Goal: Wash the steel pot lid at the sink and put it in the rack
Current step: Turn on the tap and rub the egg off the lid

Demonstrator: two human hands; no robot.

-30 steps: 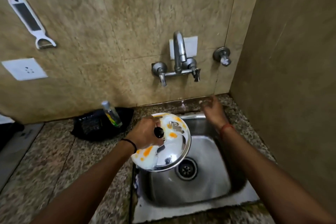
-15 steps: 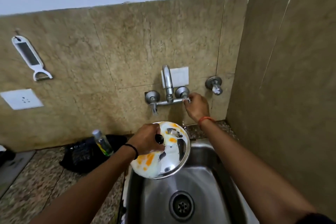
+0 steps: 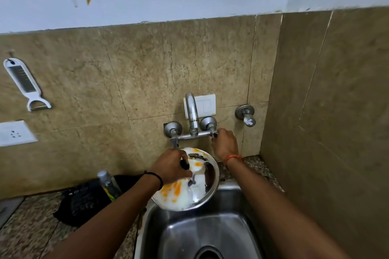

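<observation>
The steel pot lid is smeared with white and orange residue and hangs tilted over the back left of the steel sink. My left hand grips its black knob. My right hand is closed on the right handle of the wall tap, just behind and right of the lid. No water stream shows. No rack is in view.
A small bottle leans on a black bag on the granite counter left of the sink. A white peeler and a socket are on the tiled wall at left. A second valve sits right of the tap. A tiled side wall stands close on the right.
My right hand rose from the sink's back rim to the tap's right handle and holds it. The view tilted up; the lid stays in my left hand.
</observation>
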